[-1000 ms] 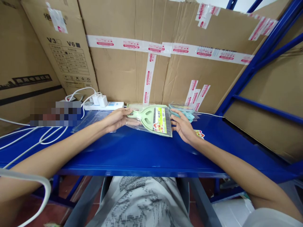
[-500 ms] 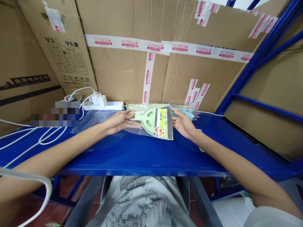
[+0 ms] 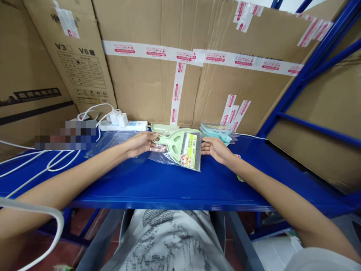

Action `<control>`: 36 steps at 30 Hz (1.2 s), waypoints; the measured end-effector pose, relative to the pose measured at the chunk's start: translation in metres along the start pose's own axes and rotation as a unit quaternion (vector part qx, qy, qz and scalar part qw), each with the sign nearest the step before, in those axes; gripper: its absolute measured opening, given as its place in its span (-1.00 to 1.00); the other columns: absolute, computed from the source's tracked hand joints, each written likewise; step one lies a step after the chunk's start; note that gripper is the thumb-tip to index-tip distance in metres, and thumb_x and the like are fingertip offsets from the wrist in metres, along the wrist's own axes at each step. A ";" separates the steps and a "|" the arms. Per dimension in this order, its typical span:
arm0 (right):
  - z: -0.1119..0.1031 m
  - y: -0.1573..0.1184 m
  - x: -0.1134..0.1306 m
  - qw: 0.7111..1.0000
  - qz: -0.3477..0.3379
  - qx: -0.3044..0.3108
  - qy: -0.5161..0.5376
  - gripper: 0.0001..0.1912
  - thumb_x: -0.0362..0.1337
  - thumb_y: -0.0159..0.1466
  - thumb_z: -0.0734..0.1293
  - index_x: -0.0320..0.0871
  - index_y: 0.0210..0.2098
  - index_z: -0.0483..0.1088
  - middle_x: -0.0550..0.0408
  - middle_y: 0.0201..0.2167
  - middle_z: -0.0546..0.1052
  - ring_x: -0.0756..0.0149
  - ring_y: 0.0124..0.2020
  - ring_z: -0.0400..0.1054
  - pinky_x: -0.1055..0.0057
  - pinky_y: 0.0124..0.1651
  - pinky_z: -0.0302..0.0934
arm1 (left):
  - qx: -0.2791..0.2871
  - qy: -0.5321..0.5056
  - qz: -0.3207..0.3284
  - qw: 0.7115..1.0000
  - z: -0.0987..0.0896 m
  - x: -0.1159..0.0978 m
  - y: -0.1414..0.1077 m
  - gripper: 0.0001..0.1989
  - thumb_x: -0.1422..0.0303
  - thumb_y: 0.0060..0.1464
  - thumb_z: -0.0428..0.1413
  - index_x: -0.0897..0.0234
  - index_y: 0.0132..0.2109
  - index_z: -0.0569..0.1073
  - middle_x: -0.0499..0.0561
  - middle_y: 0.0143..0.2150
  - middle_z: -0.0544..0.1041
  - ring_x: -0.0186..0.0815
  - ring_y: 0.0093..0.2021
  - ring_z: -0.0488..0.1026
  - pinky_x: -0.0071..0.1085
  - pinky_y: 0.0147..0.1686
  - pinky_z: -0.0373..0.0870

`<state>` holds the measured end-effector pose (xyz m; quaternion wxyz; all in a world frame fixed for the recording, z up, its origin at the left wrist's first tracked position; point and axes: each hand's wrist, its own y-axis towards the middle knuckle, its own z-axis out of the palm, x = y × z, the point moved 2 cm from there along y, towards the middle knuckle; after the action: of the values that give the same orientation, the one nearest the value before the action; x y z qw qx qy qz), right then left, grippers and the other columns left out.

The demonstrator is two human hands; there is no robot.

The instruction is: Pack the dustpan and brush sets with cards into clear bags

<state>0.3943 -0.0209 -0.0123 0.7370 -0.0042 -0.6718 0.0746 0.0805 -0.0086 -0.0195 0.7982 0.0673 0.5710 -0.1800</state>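
Note:
A light green dustpan and brush set in a clear plastic bag is held a little above the blue table, its handles to the left. Grey bristles and a yellow-green label face up at its right end. My left hand is closed around the handle end, thumb on top. My right hand has its fingertips at the bristle-end edge of the set, fingers close together. Behind the set lies another light green piece. Light blue dustpan sets in clear bags are stacked just beyond my right hand.
A white power strip with plugs and white cables stands at the back left of the blue table. Clear plastic bags lie under my left forearm. Cardboard walls the back, and blue metal bars rise at the right.
The green set has shifted slightly left and toward me, turning a little. My right hand has moved slightly left and lower, uncovering more of the light blue stack.

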 end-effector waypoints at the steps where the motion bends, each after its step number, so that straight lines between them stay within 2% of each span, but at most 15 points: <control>1: 0.000 0.000 0.000 1.000 -0.004 0.002 -0.003 -0.75 -0.52 0.40 0.23 -0.22 -0.32 0.49 0.01 -0.50 0.61 0.32 -0.49 0.55 0.40 -0.36 0.53 | -0.007 0.006 0.008 1.000 0.000 -0.003 -0.001 -0.82 0.58 0.38 0.06 0.48 -0.05 0.57 0.06 -0.37 0.54 -0.12 -0.29 0.71 -0.03 -0.03 0.72; 4: 0.000 0.000 0.000 1.000 -0.017 0.009 -0.014 -0.77 -0.59 0.33 0.28 -0.22 -0.31 0.52 0.02 -0.47 0.63 0.33 -0.45 0.56 0.37 -0.30 0.57 | -0.011 0.031 0.026 0.999 0.000 -0.012 -0.004 -0.76 0.55 0.40 0.03 0.47 0.02 0.60 0.02 -0.40 0.50 -0.17 -0.32 0.70 -0.20 -0.13 0.74; 8: -0.003 0.002 0.001 0.999 -0.036 0.020 -0.018 -0.84 -0.55 0.33 0.36 -0.22 -0.30 0.53 -0.01 -0.41 0.66 0.30 -0.42 0.59 0.28 -0.21 0.63 | -0.009 0.054 0.036 0.998 -0.001 -0.019 -0.007 -0.72 0.53 0.40 0.05 0.42 0.11 0.60 0.01 -0.39 0.50 -0.19 -0.35 0.69 -0.24 -0.18 0.73; 14: -0.010 0.004 0.004 0.998 -0.028 -0.011 -0.061 -0.85 -0.52 0.32 0.32 -0.23 -0.28 0.51 -0.18 -0.30 0.72 0.09 -0.30 0.69 0.33 -0.40 0.57 | -0.011 0.062 0.027 0.998 -0.009 -0.023 -0.005 -0.73 0.50 0.41 0.04 0.45 0.10 0.59 0.16 -0.25 0.62 -0.05 -0.26 0.73 -0.09 -0.13 0.74; 18: -0.016 0.008 0.007 0.996 -0.045 -0.030 -0.065 -0.90 -0.50 0.24 0.37 -0.21 -0.30 0.50 -0.13 -0.33 0.72 0.13 -0.34 0.68 0.44 -0.49 0.48 | -0.002 0.048 0.040 0.998 -0.012 -0.025 -0.004 -0.73 0.49 0.40 0.06 0.46 0.10 0.59 0.20 -0.25 0.64 0.09 -0.18 0.74 0.06 -0.07 0.71; 22: -0.020 0.012 0.008 0.995 -0.084 0.012 -0.043 -0.95 -0.38 0.22 0.41 -0.18 -0.29 0.50 -0.03 -0.40 0.69 0.27 -0.46 0.60 0.51 -0.53 0.37 | 0.012 0.038 0.048 0.998 -0.012 -0.025 -0.003 -0.74 0.46 0.40 0.08 0.45 0.09 0.61 0.24 -0.20 0.66 0.09 -0.16 0.74 0.11 -0.01 0.69; 25: -0.017 0.010 0.006 0.993 -0.088 0.075 -0.028 -0.82 -0.22 0.23 0.47 -0.15 -0.20 0.51 0.01 -0.40 0.67 0.33 -0.53 0.51 0.51 -0.60 0.26 | 0.005 0.031 0.060 0.998 -0.010 -0.023 -0.002 -0.72 0.46 0.42 0.04 0.45 0.08 0.62 0.18 -0.27 0.64 0.05 -0.16 0.74 0.10 0.02 0.68; 28: -0.008 0.006 0.001 0.990 -0.074 0.116 -0.016 -0.69 -0.17 0.16 0.57 -0.11 -0.15 0.52 0.07 -0.38 0.65 0.30 -0.47 0.51 0.47 -0.56 0.34 | -0.003 0.028 0.077 0.997 -0.007 -0.022 -0.002 -0.70 0.45 0.44 0.01 0.44 0.07 0.62 0.17 -0.26 0.64 0.04 -0.14 0.74 0.10 0.05 0.67; 32: 0.002 -0.002 -0.006 0.990 -0.080 0.115 -0.024 -0.67 -0.24 0.12 0.61 -0.09 -0.15 0.54 0.05 -0.23 0.69 0.27 -0.35 0.54 0.41 -0.43 0.48 | 0.004 0.033 0.074 0.997 0.000 -0.016 -0.005 -0.71 0.45 0.44 0.00 0.43 0.04 0.62 0.28 -0.10 0.68 0.04 -0.12 0.73 0.14 0.08 0.65; 34: 0.005 -0.004 -0.010 0.989 -0.081 0.113 -0.038 -0.66 -0.24 0.14 0.61 -0.10 -0.11 0.56 0.00 -0.15 0.71 0.23 -0.29 0.57 0.39 -0.38 0.51 | 0.017 0.036 0.062 0.997 0.004 -0.011 -0.006 -0.72 0.44 0.45 0.01 0.43 0.04 0.61 0.30 -0.10 0.68 0.04 -0.12 0.73 0.14 0.07 0.66; 36: 0.007 -0.005 -0.013 0.990 -0.077 0.108 -0.044 -0.65 -0.23 0.13 0.63 -0.11 -0.11 0.58 -0.01 -0.16 0.72 0.19 -0.25 0.60 0.37 -0.33 0.53 | 0.030 0.039 0.052 0.997 0.008 -0.008 -0.008 -0.72 0.43 0.45 0.02 0.43 0.05 0.61 0.29 -0.13 0.68 0.05 -0.12 0.74 0.13 0.06 0.66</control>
<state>0.3870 -0.0280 -0.0236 0.7066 0.1303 -0.6896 0.0903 0.0824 -0.0164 -0.0092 0.7814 0.1276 0.5915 -0.1526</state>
